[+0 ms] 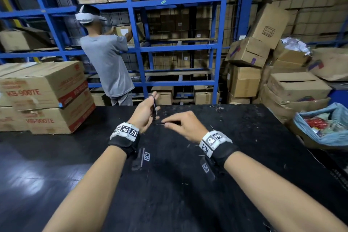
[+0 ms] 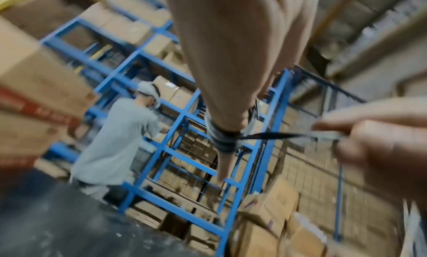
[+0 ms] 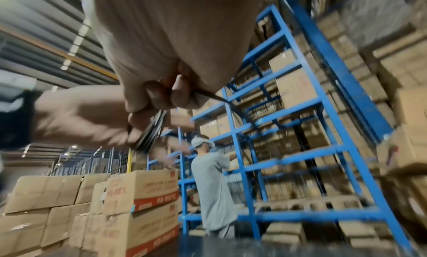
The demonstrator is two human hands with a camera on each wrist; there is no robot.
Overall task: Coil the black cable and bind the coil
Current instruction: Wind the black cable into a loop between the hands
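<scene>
Left hand point(image 1: 144, 113) holding black cable point(image 1: 154, 108) coil wound round fingers; right hand point(image 1: 185, 125) pinching cable's free end, both hovering over black counter point(image 1: 244, 156); blue shelving point(image 1: 180, 51) and person point(image 1: 107, 62) standing far.

The black cable point(image 2: 223, 142) is showing a smooth, slightly glossy plastic jacket where its turns are wrapping a finger of the left hand point(image 1: 145, 113); the free end, pinched by the right hand point(image 1: 183, 125), is looking flat and matt. The table point(image 1: 244, 156) is wearing a black, scuffed top — dull and speckled with pale grit at the far side, shining with a soft sheen at the near left. The wrist bands point(image 1: 125, 142) are looking like matt black cloth carrying hard white plastic marker blocks. The shelving point(image 1: 180, 1) is showing glossy blue painted metal, and the boxes point(image 1: 45, 88) are plain matt brown cardboard — some with red print.
</scene>
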